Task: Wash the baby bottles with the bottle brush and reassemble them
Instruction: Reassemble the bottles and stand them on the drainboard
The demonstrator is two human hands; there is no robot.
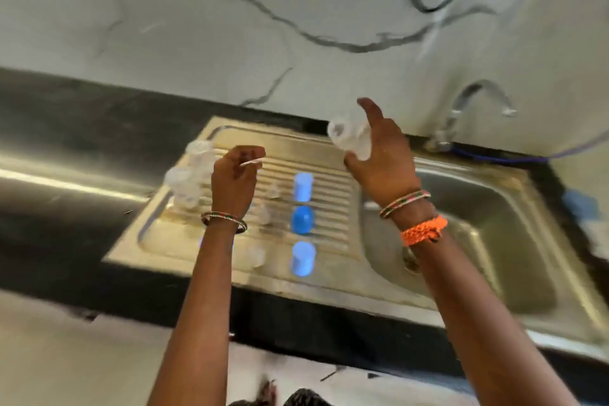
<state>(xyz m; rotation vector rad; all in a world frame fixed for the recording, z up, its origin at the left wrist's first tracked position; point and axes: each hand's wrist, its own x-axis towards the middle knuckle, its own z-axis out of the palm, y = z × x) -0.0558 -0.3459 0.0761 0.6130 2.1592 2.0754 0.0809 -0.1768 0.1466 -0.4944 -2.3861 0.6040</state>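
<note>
The view is blurred by motion. My right hand (382, 158) grips a clear baby bottle (350, 138) raised above the edge between drainboard and basin, index finger pointing up. My left hand (235, 175) is curled over the drainboard and pinches a thin pale handle (252, 161), probably the bottle brush; its head is hidden. On the ribbed drainboard (329, 181) stand three blue caps in a column (303, 186) (302, 220) (302, 259). Clear nipples (273, 191) (265, 213) and a clear ring (257, 255) lie left of them. Clear bottles (189, 175) stand at the drainboard's far left.
The steel sink basin (487, 241) lies to the right with a drain (410, 262) partly behind my right forearm. A tap (478, 99) rises behind the basin against the marble wall. Black counter (66, 115) runs on the left. A blue thing (578, 204) lies at the basin's right edge.
</note>
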